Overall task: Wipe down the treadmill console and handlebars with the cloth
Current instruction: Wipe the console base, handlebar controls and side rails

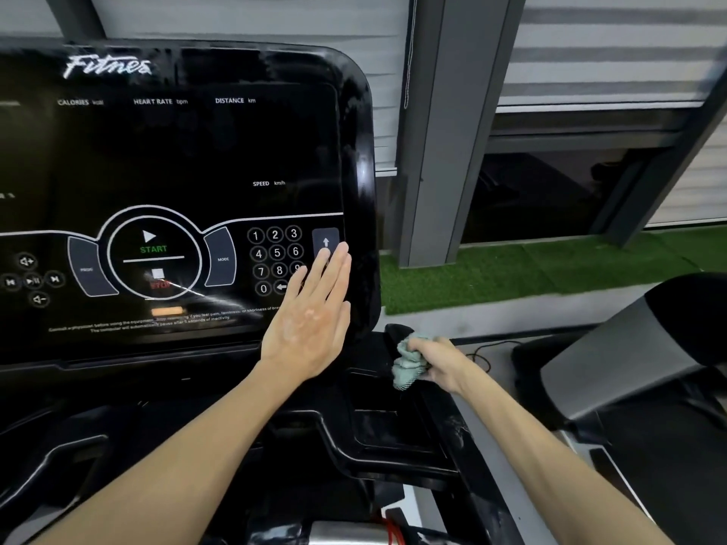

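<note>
The black treadmill console [177,151] fills the left of the head view, its dark screen showing a START dial and a number pad. My left hand [310,320] lies flat with straight fingers against the console's lower right corner, covering part of the number pad and the arrow button. My right hand [436,359] grips a bunched pale green cloth [407,365] and presses it on the black right handlebar [397,332] just below the console's right edge. The left handlebar is out of view.
A black tray section [393,430] lies under the console between my arms. A second treadmill [637,363] stands close on the right. Grey window frames [436,131], blinds and a green turf strip [531,269] lie behind. A red cord [391,531] hangs at the bottom.
</note>
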Action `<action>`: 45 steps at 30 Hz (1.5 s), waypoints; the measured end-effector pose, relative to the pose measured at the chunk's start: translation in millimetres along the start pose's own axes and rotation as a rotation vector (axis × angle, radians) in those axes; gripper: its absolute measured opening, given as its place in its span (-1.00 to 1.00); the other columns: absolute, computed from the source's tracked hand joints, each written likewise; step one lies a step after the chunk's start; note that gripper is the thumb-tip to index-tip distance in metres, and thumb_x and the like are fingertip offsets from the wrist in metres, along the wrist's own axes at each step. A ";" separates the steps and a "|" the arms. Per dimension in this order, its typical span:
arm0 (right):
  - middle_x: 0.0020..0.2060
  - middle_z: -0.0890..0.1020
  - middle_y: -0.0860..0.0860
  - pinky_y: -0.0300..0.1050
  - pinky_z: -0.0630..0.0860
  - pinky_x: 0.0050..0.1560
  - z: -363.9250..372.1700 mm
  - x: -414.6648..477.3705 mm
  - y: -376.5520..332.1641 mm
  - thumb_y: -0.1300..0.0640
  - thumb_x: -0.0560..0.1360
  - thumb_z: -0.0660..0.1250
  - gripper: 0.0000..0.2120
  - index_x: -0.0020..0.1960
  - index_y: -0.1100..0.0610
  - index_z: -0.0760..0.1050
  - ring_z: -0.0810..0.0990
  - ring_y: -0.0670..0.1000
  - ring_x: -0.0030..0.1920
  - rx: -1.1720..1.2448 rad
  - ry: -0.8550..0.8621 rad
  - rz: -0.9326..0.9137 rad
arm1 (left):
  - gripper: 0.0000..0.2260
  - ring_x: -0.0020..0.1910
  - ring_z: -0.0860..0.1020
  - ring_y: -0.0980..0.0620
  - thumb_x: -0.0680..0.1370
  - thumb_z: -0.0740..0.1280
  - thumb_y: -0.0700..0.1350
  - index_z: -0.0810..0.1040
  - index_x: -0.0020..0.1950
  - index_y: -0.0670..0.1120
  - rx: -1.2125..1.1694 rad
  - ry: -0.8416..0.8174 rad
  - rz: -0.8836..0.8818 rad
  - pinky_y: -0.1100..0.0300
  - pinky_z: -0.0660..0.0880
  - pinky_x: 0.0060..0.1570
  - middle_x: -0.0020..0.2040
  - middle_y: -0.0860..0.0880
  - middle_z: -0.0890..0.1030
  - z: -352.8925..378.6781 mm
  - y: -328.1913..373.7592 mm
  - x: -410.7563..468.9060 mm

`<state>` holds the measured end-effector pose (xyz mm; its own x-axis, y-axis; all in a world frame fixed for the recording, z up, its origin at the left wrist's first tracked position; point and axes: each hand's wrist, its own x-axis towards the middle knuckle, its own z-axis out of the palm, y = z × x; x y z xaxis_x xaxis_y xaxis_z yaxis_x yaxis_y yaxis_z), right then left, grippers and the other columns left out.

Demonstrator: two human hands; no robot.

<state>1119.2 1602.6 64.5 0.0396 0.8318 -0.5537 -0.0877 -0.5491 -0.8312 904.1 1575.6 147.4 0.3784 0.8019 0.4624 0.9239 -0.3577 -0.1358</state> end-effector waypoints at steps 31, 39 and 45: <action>0.10 0.48 0.19 0.04 0.42 0.06 48.4 35.9 9.5 0.22 0.43 0.28 -0.73 0.12 0.16 0.53 0.44 0.23 0.08 -1.494 0.133 -0.868 | -0.44 0.57 -0.05 -0.06 0.63 0.03 -0.01 -0.02 0.57 -0.19 -0.003 0.007 -0.002 -0.03 0.08 0.49 0.60 -0.09 -0.07 2.3 -1.0 0.9; 0.28 0.37 0.12 -0.01 0.46 0.08 24.2 33.0 33.5 0.27 0.50 0.23 -0.52 0.40 0.04 0.37 0.47 0.19 0.17 -1.432 -0.010 -0.739 | -0.43 0.57 -0.06 -0.06 0.63 0.02 -0.01 -0.05 0.58 -0.19 -0.007 0.004 0.008 -0.04 0.09 0.49 0.60 -0.09 -0.09 2.9 -2.6 0.3; 0.09 0.48 0.04 -0.06 0.37 -0.15 15.5 10.8 52.5 0.34 0.43 0.20 -0.56 0.25 0.03 0.40 0.55 0.19 -0.02 -1.447 0.064 -0.788 | -0.44 0.57 -0.05 -0.07 0.63 0.03 -0.01 -0.04 0.57 -0.19 -0.011 0.012 0.004 -0.05 0.10 0.49 0.59 -0.10 -0.07 3.7 -1.3 0.7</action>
<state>1099.6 1584.0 15.7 -0.3372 0.9409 0.0310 0.9147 0.3352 -0.2256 903.3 1578.3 144.6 0.3813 0.7945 0.4727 0.9217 -0.3660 -0.1284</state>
